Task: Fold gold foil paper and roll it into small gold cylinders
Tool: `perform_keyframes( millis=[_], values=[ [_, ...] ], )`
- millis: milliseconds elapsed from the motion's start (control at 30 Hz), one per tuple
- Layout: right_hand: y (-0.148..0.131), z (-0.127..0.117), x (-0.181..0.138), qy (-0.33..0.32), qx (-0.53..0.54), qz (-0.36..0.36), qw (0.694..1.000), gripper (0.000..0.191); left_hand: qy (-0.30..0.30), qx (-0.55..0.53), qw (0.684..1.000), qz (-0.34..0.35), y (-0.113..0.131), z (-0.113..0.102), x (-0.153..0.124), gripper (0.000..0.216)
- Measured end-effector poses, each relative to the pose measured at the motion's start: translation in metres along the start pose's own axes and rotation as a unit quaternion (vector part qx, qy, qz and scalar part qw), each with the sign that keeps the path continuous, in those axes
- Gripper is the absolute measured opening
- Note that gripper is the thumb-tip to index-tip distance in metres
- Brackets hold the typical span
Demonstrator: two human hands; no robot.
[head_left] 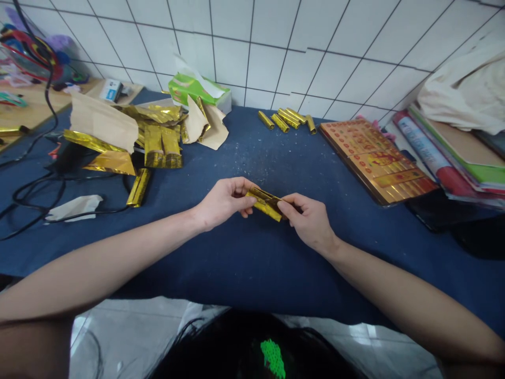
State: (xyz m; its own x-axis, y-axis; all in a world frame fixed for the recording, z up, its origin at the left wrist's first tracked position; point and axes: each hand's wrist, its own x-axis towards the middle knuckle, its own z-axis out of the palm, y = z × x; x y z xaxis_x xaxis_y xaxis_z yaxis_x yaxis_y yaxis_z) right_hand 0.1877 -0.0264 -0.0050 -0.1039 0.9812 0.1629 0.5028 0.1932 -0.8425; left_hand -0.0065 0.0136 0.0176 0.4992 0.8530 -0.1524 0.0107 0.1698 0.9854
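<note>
Between my two hands, just above the dark blue cloth (244,252), is a folded strip of gold foil paper (265,205). My left hand (226,201) pinches its left end between thumb and fingers. The right end is gripped by my right hand (310,218), whose thumb presses on top. A lengthwise crease or opening runs along the strip. Toward the wall lie several small gold foil rolls (290,118). Off to the left is a heap of gold foil paper and brown-backed sheets (106,123), with a folded gold piece (139,188) in front of it.
A green tissue box (197,89) stands against the tiled wall (272,47). To the right are a gold-and-red printed stack (379,158), books (469,147) and a pale cloth bag (469,84). Black cables (39,184) and a torn white scrap (74,208) lie at left.
</note>
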Motion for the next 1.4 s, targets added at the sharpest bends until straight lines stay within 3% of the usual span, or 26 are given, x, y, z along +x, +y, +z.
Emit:
perform_keyframes(
  millis=[233, 400, 533, 633, 700, 767, 900, 967, 1067, 1200, 1400],
  values=[
    [-0.003, -0.001, 0.0, -0.002, -0.007, -0.004, 1.0, 0.024, 0.015, 0.038, 0.999, 0.008, -0.001, -0.001, 0.001, 0.017],
    [-0.007, -0.003, 0.0, -0.113, -0.042, -0.045, 0.992, 0.031, 0.08, 0.068, 0.993, 0.059, -0.002, -0.002, 0.001, 0.029],
    [-0.008, -0.005, -0.003, -0.181, -0.034, -0.088, 0.979, 0.031, 0.081, 0.073, 0.992, 0.061, -0.001, 0.001, -0.001, 0.028],
    [-0.006, -0.004, -0.006, -0.124, 0.046, -0.088, 0.987, 0.019, 0.038, 0.111, 0.992, 0.044, 0.002, 0.0, -0.002, 0.032],
    [-0.004, -0.002, -0.008, -0.055, 0.07, -0.116, 0.989, 0.033, -0.022, 0.166, 0.985, 0.039, 0.004, -0.003, -0.003, 0.033],
    [-0.004, 0.0, -0.008, -0.041, 0.026, -0.17, 0.984, 0.04, -0.093, 0.254, 0.961, 0.059, 0.007, -0.006, -0.003, 0.033],
    [-0.007, 0.004, -0.006, -0.08, -0.119, -0.275, 0.951, 0.02, -0.175, 0.41, 0.888, 0.112, 0.009, -0.01, -0.002, 0.039],
    [-0.009, 0.006, -0.007, -0.076, -0.172, -0.312, 0.931, 0.016, -0.17, 0.452, 0.865, 0.137, 0.007, -0.01, -0.002, 0.041],
    [-0.01, 0.007, -0.009, -0.056, -0.251, -0.352, 0.9, 0.016, -0.108, 0.52, 0.825, 0.193, 0.006, -0.01, -0.003, 0.04],
    [-0.01, 0.009, -0.011, -0.005, -0.332, -0.362, 0.871, 0.019, -0.037, 0.569, 0.793, 0.216, 0.016, -0.012, -0.011, 0.02],
    [-0.006, 0.009, -0.011, -0.026, -0.363, -0.343, 0.866, 0.02, -0.158, 0.668, 0.709, 0.162, 0.025, -0.01, -0.024, 0.012]
  ],
)
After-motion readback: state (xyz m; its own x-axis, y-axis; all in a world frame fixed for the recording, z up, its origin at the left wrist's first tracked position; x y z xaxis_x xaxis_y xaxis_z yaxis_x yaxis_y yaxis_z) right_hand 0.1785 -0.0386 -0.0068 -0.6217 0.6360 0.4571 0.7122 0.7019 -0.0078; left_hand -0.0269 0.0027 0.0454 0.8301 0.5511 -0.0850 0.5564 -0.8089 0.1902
